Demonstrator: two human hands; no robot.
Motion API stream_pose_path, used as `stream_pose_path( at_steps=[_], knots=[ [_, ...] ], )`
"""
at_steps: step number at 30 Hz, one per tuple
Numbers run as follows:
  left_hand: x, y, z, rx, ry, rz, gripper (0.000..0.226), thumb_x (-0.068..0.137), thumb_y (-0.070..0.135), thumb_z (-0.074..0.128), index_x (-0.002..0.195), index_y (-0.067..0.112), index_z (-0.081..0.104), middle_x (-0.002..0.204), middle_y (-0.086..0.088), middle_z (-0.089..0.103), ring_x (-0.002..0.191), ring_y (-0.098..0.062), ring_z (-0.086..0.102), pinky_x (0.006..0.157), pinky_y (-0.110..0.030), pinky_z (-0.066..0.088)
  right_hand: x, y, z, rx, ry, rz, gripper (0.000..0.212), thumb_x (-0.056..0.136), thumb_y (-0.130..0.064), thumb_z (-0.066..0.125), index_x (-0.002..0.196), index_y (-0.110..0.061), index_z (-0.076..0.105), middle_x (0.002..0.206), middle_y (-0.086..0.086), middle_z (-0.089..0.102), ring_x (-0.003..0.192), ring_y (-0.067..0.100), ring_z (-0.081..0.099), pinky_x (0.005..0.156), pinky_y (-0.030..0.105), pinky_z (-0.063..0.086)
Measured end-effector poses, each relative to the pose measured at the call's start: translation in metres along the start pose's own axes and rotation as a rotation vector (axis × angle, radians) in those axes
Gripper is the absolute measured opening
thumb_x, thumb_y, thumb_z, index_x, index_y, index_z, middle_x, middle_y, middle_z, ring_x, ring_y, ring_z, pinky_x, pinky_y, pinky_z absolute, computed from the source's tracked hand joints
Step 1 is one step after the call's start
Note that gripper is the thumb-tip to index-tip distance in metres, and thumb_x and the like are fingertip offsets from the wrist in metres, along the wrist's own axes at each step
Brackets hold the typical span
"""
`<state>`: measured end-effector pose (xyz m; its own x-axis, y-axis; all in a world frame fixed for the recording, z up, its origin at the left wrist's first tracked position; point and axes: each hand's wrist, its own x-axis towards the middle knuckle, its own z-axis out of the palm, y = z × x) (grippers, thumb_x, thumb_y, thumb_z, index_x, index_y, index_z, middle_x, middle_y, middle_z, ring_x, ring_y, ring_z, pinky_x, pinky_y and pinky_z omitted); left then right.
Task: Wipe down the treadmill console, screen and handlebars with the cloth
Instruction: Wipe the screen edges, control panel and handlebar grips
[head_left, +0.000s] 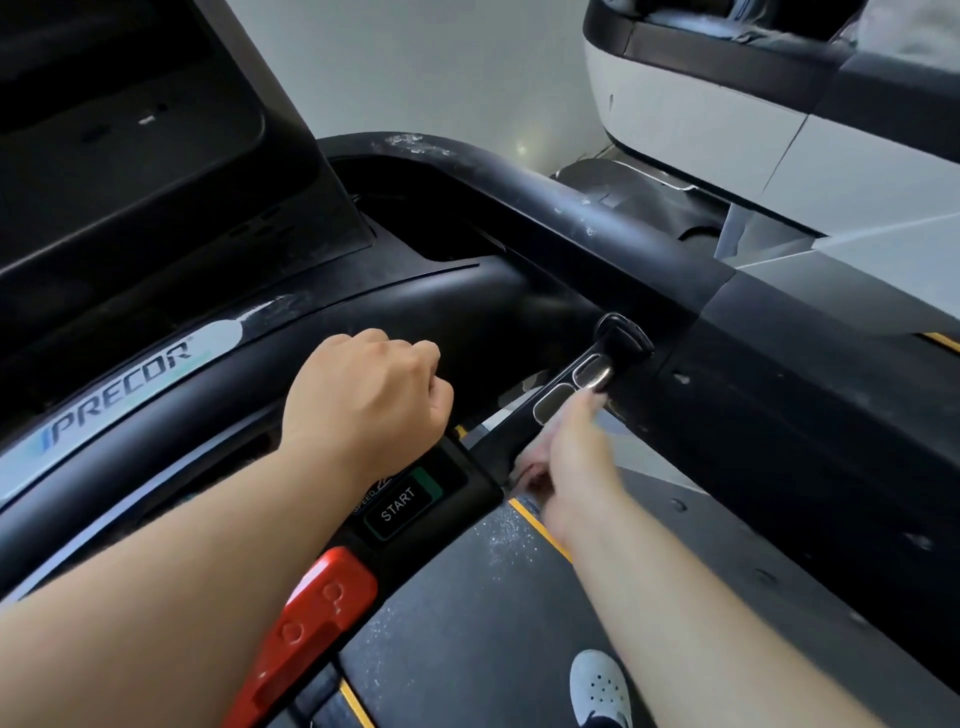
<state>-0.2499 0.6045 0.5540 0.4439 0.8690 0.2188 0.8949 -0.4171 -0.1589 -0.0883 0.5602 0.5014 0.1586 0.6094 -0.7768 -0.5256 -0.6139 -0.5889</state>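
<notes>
The person stands on the dark grey treadmill belt (457, 629), one white perforated shoe (601, 686) showing at the bottom edge. Their left hand (363, 400) is clenched into a fist, knuckles up, on the curved black treadmill console (467, 301), just right of the silver PRECOR badge (130, 384). From where I stand I cannot tell whether anything, the cloth included, is bunched inside that fist.

The right hand (569, 467) is released, fingers stretched out and a bit blurred. Its forefinger tip meets the short black handlebar with silver oval sensor pads (553, 405) that juts from the console's right end. The lower fingers sit under that bar, too smeared to read.

The large dark glossy screen (130, 119) rises at upper left, tilted back above the console. A thick black side handrail (597, 228), scuffed with white flecks, curves from behind the screen down along the right.

Below the left wrist sits a black START button (399, 505), and nearer still a red plastic safety clip (311, 613). A white and black neighbouring machine (701, 119) fills the upper right.
</notes>
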Motion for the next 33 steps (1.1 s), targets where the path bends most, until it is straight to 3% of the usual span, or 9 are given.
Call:
stream_pose_path(
  at_steps=[4, 8, 13, 16, 19, 22, 26, 31, 33],
  knots=[
    [0.001, 0.001, -0.004, -0.061, -0.003, -0.033, 0.03, 0.083, 0.035, 0.037, 0.063, 0.023, 0.055, 0.054, 0.006, 0.055, 0.062, -0.019, 0.051, 0.058, -0.029, 0.03, -0.044, 0.023, -0.02, -0.283, -0.21, 0.191, 0.075, 0.095, -0.066, 0.024, 0.136, -0.005, 0.043, 0.063, 0.025, 0.067, 0.055, 0.029, 0.069, 0.049, 0.027, 0.055],
    [-0.005, 0.013, -0.021, -0.32, 0.062, -0.018, 0.031, 0.088, 0.039, 0.039, 0.091, 0.027, 0.067, 0.081, 0.011, 0.068, 0.081, -0.017, 0.06, 0.07, -0.033, 0.047, -0.054, -0.008, -0.045, -0.159, -0.209, 0.07, 0.063, 0.096, -0.06, 0.031, 0.111, -0.003, 0.055, 0.057, 0.018, 0.062, 0.042, 0.027, 0.061, 0.038, 0.028, 0.048],
    [0.009, 0.096, -0.044, -0.954, -0.407, -0.303, 0.044, 0.079, 0.07, 0.045, 0.102, 0.037, 0.061, 0.088, 0.019, 0.069, 0.077, 0.004, 0.063, 0.073, -0.025, 0.053, -0.051, -0.054, -0.052, 0.058, -0.49, 0.06, 0.09, 0.087, -0.075, 0.018, 0.121, -0.005, 0.063, 0.114, 0.022, 0.067, 0.103, 0.033, 0.066, 0.082, 0.041, 0.053],
    [0.028, 0.107, -0.031, -1.073, -0.497, -0.527, 0.015, 0.085, 0.042, 0.059, 0.094, 0.033, 0.066, 0.08, 0.006, 0.072, 0.067, -0.004, 0.066, 0.061, -0.024, 0.054, -0.044, -0.067, -0.061, 0.009, -0.597, 0.082, 0.084, 0.085, -0.077, 0.02, 0.124, -0.015, 0.061, 0.119, 0.015, 0.066, 0.106, 0.03, 0.065, 0.095, 0.047, 0.049],
    [0.043, 0.096, -0.022, -0.98, -0.392, -0.687, 0.017, 0.087, 0.018, 0.049, 0.087, 0.023, 0.066, 0.075, -0.004, 0.069, 0.072, -0.022, 0.066, 0.055, -0.031, 0.051, -0.038, -0.081, -0.076, -0.254, -0.418, -0.002, 0.056, 0.091, -0.068, 0.032, 0.117, -0.029, 0.063, 0.11, 0.005, 0.071, 0.089, 0.027, 0.071, 0.089, 0.048, 0.054],
    [0.065, 0.075, -0.022, -0.827, -0.139, -0.77, 0.02, 0.09, 0.014, 0.041, 0.093, 0.024, 0.059, 0.078, 0.003, 0.061, 0.076, -0.018, 0.056, 0.058, -0.029, 0.04, -0.025, -0.095, -0.095, -0.736, 0.004, -0.638, 0.021, 0.093, -0.035, 0.05, 0.092, -0.023, 0.067, 0.086, -0.002, 0.071, 0.076, 0.022, 0.063, 0.079, 0.041, 0.053],
    [0.088, 0.086, -0.009, -0.769, -0.204, -0.635, 0.014, 0.09, 0.023, 0.042, 0.086, 0.02, 0.055, 0.076, 0.006, 0.063, 0.067, -0.009, 0.056, 0.056, -0.025, 0.041, 0.005, -0.106, -0.107, -1.035, 0.385, -1.431, 0.024, 0.08, -0.011, 0.057, 0.1, -0.018, 0.067, 0.111, 0.001, 0.062, 0.107, 0.026, 0.052, 0.093, 0.034, 0.037],
    [0.1, 0.125, 0.027, -0.742, -0.547, -0.397, 0.027, 0.095, 0.034, 0.043, 0.087, 0.01, 0.051, 0.082, 0.002, 0.053, 0.075, -0.017, 0.049, 0.058, -0.03, 0.03, 0.041, -0.115, -0.116, -1.417, 0.528, -1.284, 0.038, 0.084, -0.021, 0.063, 0.122, -0.021, 0.06, 0.136, 0.013, 0.052, 0.132, 0.033, 0.041, 0.112, 0.052, 0.027],
    [0.113, 0.125, 0.04, -0.816, -0.558, -0.481, 0.025, 0.096, 0.034, 0.044, 0.079, 0.018, 0.049, 0.084, -0.001, 0.053, 0.075, -0.016, 0.05, 0.057, -0.026, 0.03, 0.052, -0.111, -0.115, -1.594, 0.602, -1.198, 0.048, 0.085, -0.033, 0.059, 0.131, -0.018, 0.054, 0.14, 0.019, 0.048, 0.132, 0.036, 0.042, 0.111, 0.053, 0.028]
  ],
)
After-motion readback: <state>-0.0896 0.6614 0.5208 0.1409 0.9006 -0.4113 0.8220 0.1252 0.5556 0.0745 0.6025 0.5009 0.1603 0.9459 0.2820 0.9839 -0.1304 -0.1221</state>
